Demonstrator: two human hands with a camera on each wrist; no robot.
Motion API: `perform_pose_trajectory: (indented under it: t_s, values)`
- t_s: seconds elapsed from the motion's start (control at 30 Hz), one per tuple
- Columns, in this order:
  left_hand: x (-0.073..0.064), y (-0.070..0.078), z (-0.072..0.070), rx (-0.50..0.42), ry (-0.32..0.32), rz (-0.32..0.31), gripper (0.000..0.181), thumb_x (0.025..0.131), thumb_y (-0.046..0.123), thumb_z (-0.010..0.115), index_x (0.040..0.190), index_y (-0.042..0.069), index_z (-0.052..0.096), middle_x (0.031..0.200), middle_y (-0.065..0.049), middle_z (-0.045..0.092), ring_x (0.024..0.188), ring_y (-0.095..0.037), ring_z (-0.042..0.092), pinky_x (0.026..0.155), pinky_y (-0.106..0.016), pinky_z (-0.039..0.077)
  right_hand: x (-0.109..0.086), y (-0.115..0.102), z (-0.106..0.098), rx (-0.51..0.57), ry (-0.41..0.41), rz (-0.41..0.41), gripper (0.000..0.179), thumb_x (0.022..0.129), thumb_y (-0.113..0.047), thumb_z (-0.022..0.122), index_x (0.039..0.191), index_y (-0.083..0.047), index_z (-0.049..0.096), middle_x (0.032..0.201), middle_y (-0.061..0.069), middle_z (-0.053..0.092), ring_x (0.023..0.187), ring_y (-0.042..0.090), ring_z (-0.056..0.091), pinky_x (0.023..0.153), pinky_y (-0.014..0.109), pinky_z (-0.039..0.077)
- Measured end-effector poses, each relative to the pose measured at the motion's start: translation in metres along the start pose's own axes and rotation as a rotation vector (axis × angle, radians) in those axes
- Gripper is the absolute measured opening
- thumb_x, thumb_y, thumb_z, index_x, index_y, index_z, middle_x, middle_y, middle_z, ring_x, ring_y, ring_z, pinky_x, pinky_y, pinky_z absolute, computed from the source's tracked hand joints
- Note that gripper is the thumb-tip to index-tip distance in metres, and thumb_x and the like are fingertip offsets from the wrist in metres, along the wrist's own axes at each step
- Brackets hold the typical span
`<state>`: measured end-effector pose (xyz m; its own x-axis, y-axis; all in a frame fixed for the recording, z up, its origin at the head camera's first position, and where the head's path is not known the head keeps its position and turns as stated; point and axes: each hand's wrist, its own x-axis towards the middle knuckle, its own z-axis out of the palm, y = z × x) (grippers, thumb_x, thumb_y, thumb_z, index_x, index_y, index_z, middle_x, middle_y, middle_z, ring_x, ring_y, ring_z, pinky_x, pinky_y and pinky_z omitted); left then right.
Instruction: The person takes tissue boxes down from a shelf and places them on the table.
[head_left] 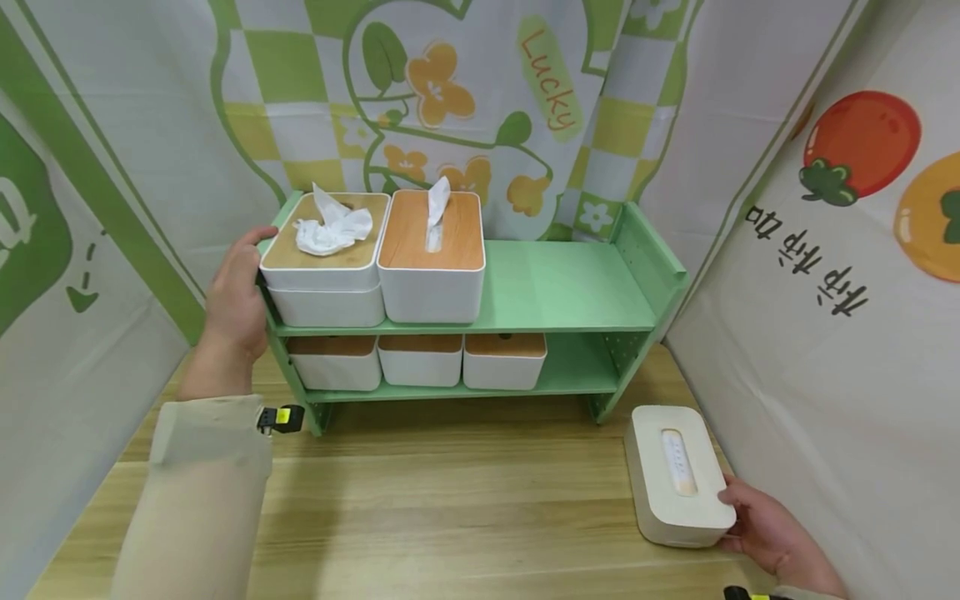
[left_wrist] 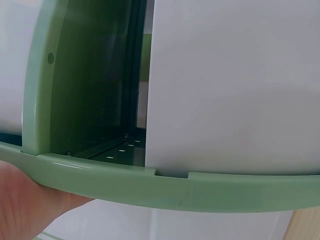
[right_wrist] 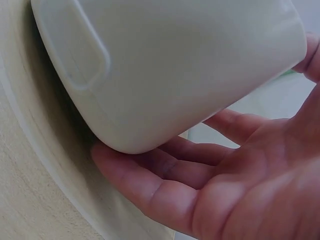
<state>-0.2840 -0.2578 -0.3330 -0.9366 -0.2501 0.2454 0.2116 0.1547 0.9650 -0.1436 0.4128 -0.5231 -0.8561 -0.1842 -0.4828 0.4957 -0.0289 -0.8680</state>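
At the left end of the green shelf (head_left: 566,287), my left hand (head_left: 238,292) grips the side panel, its fingers over the top edge. The left wrist view shows part of that hand (left_wrist: 25,205) against the green edge (left_wrist: 200,192). My right hand (head_left: 772,533) holds a cream tissue box (head_left: 678,521) by its right side, thumb at the lid's edge. This box has an oval slot and sits on the wooden floor, lower right. In the right wrist view, the fingers (right_wrist: 165,197) reach along the box's side and lower corner.
Two white tissue boxes with wooden lids, a left one (head_left: 326,304) and a right one (head_left: 431,296), stand on the upper shelf with tissues sticking out. Three similar boxes (head_left: 420,367) line the lower level. Printed cloth walls (head_left: 795,400) enclose the wooden floor (head_left: 450,500).
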Motion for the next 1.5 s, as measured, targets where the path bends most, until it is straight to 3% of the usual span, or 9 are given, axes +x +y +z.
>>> perform_pose_trajectory:
  t_s: [0.17,0.3,0.6,0.73,0.83,1.0,1.13,1.33,1.5]
  values:
    - [0.0,-0.001,0.001,-0.006,-0.007,0.007,0.052,0.105,0.034,0.021,0.152,0.022,0.042,0.16,0.001,0.027,0.139,-0.02,0.025,0.115,-0.04,0.018,-0.001,0.001,0.001,0.005,0.034,0.002,0.067,0.101,-0.016,0.036,0.152,0.007,0.001,0.107,0.006,0.064,0.096,0.029,0.061,0.087,0.049,0.048]
    - [0.001,-0.002,0.001,-0.009,-0.008,0.005,0.053,0.105,0.034,0.02,0.152,0.022,0.042,0.16,0.001,0.027,0.139,-0.021,0.025,0.115,-0.04,0.018,0.0,0.0,0.003,-0.027,0.106,0.016,0.073,0.1,-0.018,0.035,0.153,0.006,-0.008,0.105,0.007,0.064,0.093,0.027,0.061,0.086,0.047,0.048]
    - [-0.002,0.0,0.001,-0.005,-0.006,0.007,0.052,0.105,0.034,0.021,0.151,0.025,0.044,0.159,0.003,0.028,0.138,-0.021,0.026,0.115,-0.041,0.018,0.0,-0.005,0.003,-0.131,0.239,0.001,0.068,0.1,-0.013,0.037,0.154,0.01,0.002,0.129,0.02,0.054,0.098,0.019,0.059,0.086,0.041,0.047]
    - [-0.002,0.001,0.0,0.007,-0.013,-0.003,0.051,0.105,0.036,0.021,0.151,0.028,0.043,0.16,0.003,0.027,0.139,-0.021,0.026,0.115,-0.043,0.018,-0.004,-0.014,0.006,-0.293,0.293,-0.026,0.063,0.104,-0.016,0.039,0.151,0.014,0.01,0.133,0.027,0.051,0.097,0.014,0.059,0.082,0.035,0.05]
    - [-0.003,0.001,0.0,0.009,-0.012,-0.009,0.051,0.106,0.037,0.021,0.151,0.029,0.042,0.16,0.003,0.026,0.139,-0.021,0.025,0.115,-0.043,0.018,-0.009,-0.027,0.016,-0.471,0.35,-0.046,0.064,0.106,-0.021,0.043,0.15,0.014,0.014,0.135,0.037,0.044,0.101,0.021,0.06,0.08,0.033,0.05]
    - [-0.002,0.001,0.001,0.004,-0.011,-0.005,0.051,0.106,0.037,0.021,0.151,0.028,0.042,0.161,0.003,0.025,0.139,-0.02,0.025,0.115,-0.042,0.016,-0.022,-0.043,0.036,-0.769,0.401,-0.114,0.067,0.104,-0.027,0.051,0.149,0.012,0.021,0.14,0.044,0.035,0.123,0.052,0.045,0.093,0.053,0.044]
    - [-0.003,0.001,0.001,0.003,-0.013,-0.001,0.051,0.106,0.037,0.02,0.151,0.029,0.043,0.161,0.002,0.025,0.139,-0.022,0.024,0.115,-0.043,0.017,-0.026,-0.046,0.049,-0.964,0.405,-0.216,0.065,0.1,-0.027,0.059,0.146,0.011,0.032,0.137,0.043,0.04,0.123,0.058,0.042,0.093,0.062,0.041]
    - [-0.003,0.001,0.002,0.0,-0.007,0.007,0.051,0.106,0.038,0.02,0.15,0.028,0.044,0.16,0.002,0.025,0.14,-0.022,0.024,0.115,-0.043,0.016,-0.028,-0.047,0.064,-1.131,0.42,-0.282,0.065,0.096,-0.029,0.064,0.142,0.01,0.04,0.134,0.042,0.042,0.121,0.058,0.041,0.093,0.065,0.038]
    - [-0.003,0.001,0.002,-0.006,-0.011,0.006,0.051,0.106,0.038,0.02,0.15,0.028,0.043,0.161,0.002,0.024,0.14,-0.023,0.023,0.115,-0.044,0.016,-0.03,-0.047,0.079,-1.163,0.395,-0.321,0.064,0.092,-0.027,0.068,0.141,0.008,0.045,0.136,0.039,0.043,0.124,0.056,0.041,0.095,0.065,0.037]
